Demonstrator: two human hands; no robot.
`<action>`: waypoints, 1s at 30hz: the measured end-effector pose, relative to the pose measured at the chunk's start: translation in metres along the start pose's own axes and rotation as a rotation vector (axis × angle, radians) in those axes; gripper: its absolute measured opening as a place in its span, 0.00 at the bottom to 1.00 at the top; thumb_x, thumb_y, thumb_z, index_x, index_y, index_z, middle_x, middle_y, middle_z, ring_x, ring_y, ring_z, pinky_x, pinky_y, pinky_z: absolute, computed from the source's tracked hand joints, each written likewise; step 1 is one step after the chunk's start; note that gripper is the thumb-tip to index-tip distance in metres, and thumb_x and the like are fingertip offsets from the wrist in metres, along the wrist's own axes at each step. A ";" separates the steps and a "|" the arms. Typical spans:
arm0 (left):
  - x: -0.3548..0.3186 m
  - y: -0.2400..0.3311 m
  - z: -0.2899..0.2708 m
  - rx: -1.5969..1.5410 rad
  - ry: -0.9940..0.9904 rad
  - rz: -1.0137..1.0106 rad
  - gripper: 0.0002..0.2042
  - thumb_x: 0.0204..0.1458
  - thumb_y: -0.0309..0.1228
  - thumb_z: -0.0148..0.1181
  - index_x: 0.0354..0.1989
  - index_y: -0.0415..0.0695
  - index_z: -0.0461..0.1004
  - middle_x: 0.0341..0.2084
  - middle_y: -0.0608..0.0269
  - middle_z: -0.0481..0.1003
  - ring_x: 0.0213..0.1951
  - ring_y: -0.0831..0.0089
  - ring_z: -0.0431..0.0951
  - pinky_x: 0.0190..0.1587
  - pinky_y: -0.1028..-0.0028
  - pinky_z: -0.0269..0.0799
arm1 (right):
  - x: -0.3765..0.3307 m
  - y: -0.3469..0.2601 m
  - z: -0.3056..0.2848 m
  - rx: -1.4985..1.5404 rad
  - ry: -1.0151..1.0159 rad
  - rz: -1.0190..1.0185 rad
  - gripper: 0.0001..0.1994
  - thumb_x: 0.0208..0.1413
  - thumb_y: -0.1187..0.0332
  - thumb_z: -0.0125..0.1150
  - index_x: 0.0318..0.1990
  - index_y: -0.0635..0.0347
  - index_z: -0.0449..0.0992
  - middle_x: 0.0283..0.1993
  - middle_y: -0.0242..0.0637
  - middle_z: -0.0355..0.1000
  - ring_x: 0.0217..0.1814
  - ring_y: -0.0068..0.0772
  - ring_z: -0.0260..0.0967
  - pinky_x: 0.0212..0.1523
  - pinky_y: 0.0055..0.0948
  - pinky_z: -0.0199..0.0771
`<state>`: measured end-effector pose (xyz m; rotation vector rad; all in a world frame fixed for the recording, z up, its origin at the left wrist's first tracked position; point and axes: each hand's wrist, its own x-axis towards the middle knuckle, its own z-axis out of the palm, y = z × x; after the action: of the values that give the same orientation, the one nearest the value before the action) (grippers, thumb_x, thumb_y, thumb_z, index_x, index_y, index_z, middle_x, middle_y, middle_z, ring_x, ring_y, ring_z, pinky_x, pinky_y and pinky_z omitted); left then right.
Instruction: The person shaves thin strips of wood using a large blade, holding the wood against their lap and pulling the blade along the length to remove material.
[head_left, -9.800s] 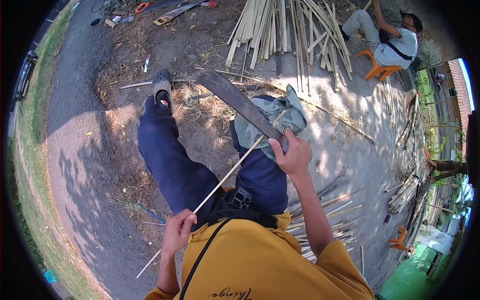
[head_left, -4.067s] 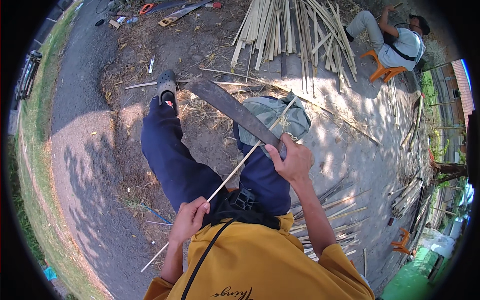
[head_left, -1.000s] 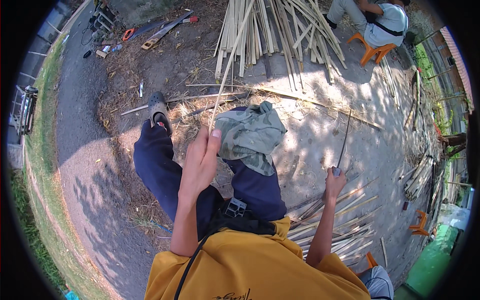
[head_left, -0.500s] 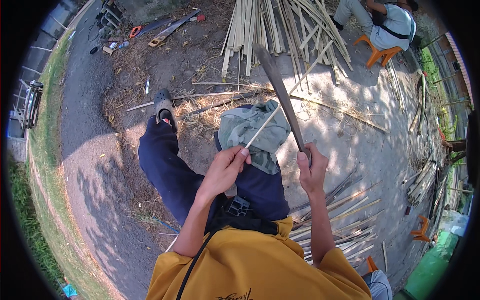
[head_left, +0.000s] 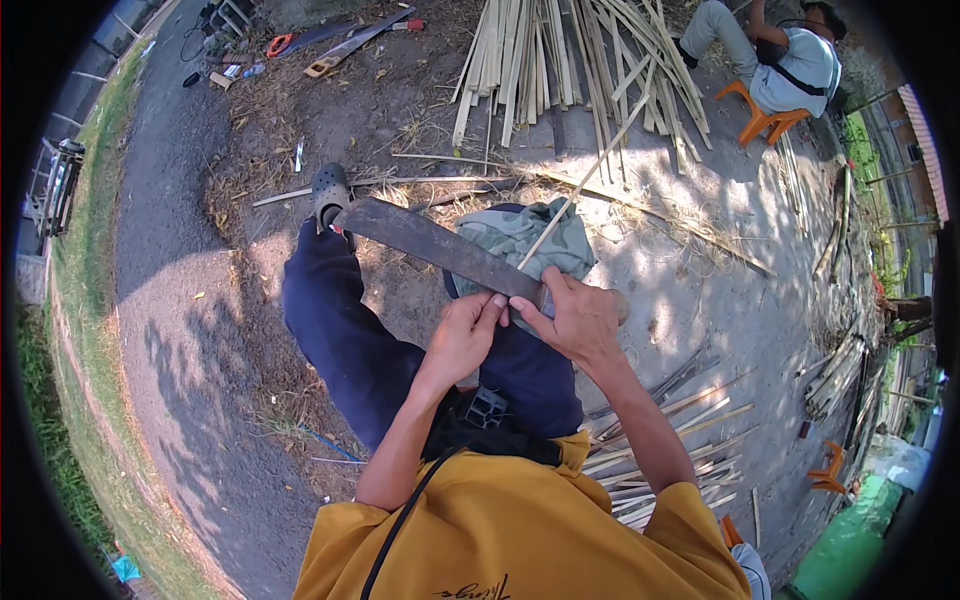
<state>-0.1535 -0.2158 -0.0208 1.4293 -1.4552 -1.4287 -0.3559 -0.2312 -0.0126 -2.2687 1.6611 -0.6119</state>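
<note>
— Over the lap, in the head view, what do the hands have?

— Right hand [head_left: 580,320] is clenched on the handle of the machete [head_left: 440,248], blade running out to the far left toward the shoe [head_left: 330,190]. Left hand [head_left: 462,335] pinches the near end of the strip [head_left: 585,185], a thin bamboo sliver that crosses the blade near the handle and slants away to the far right.

— Where does the strip lie?

— Above the cloth [head_left: 525,240] draped on the right knee, its far end reaching toward the bamboo pile [head_left: 560,60].

— How would you do this step well?

— My judgement: keep the blade steady and let the strip move against it, rather than swinging the machete. Left fingers sit very close to the edge, so the thumb should stay behind the blade line. The cloth looks like knee padding; keep the work over it, not over the bare trouser leg.

— Risks?

— The strip is long and whippy, so its far end may flick or the cut may run off to one side. A shallow blade angle ought to help.

— Anything else around?

— Cut strips [head_left: 680,450] lie on the ground to the near right. Another person [head_left: 775,60] sits on an orange stool [head_left: 760,115] at the far right. Tools [head_left: 350,40] lie on the dirt at the far left.
</note>
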 end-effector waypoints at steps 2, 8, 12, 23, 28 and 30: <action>-0.002 -0.005 -0.002 0.028 0.005 -0.008 0.17 0.72 0.35 0.53 0.31 0.37 0.75 0.17 0.58 0.68 0.22 0.71 0.66 0.29 0.65 0.63 | 0.000 -0.002 -0.001 -0.013 -0.036 0.008 0.26 0.62 0.40 0.65 0.39 0.58 0.73 0.28 0.44 0.78 0.28 0.52 0.79 0.26 0.46 0.73; -0.025 -0.009 -0.008 0.012 -0.020 -0.042 0.19 0.73 0.36 0.51 0.29 0.39 0.72 0.18 0.69 0.64 0.24 0.79 0.62 0.29 0.70 0.59 | 0.004 0.000 -0.003 -0.033 -0.002 -0.012 0.26 0.63 0.40 0.63 0.38 0.58 0.73 0.24 0.44 0.77 0.25 0.52 0.78 0.23 0.45 0.74; -0.047 -0.015 -0.017 0.018 -0.032 -0.064 0.19 0.74 0.36 0.50 0.29 0.39 0.71 0.18 0.69 0.63 0.24 0.79 0.62 0.29 0.71 0.59 | 0.004 -0.001 -0.003 -0.052 -0.027 0.009 0.27 0.64 0.39 0.61 0.39 0.59 0.74 0.24 0.44 0.77 0.25 0.53 0.78 0.24 0.46 0.75; -0.166 -0.039 -0.077 0.045 -0.075 -0.244 0.18 0.73 0.35 0.51 0.28 0.40 0.70 0.16 0.68 0.61 0.22 0.79 0.60 0.26 0.71 0.56 | 0.005 0.006 -0.003 -0.046 -0.050 0.026 0.28 0.67 0.39 0.57 0.41 0.60 0.75 0.24 0.49 0.77 0.26 0.57 0.78 0.26 0.51 0.73; -0.195 -0.043 -0.087 0.074 -0.093 -0.326 0.17 0.72 0.34 0.52 0.29 0.40 0.71 0.16 0.63 0.61 0.21 0.77 0.61 0.26 0.70 0.57 | 0.004 0.001 -0.004 -0.044 -0.055 0.045 0.27 0.67 0.39 0.57 0.41 0.60 0.74 0.25 0.49 0.77 0.27 0.58 0.78 0.26 0.51 0.73; -0.203 -0.048 -0.090 0.058 -0.072 -0.325 0.17 0.73 0.34 0.52 0.28 0.40 0.71 0.16 0.66 0.61 0.21 0.79 0.60 0.25 0.71 0.56 | 0.002 -0.004 -0.002 -0.036 -0.063 0.043 0.27 0.67 0.39 0.57 0.40 0.60 0.74 0.25 0.49 0.77 0.27 0.58 0.78 0.26 0.51 0.73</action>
<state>-0.0144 -0.0368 -0.0002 1.7272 -1.3616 -1.6597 -0.3529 -0.2320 -0.0087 -2.2463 1.6999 -0.4990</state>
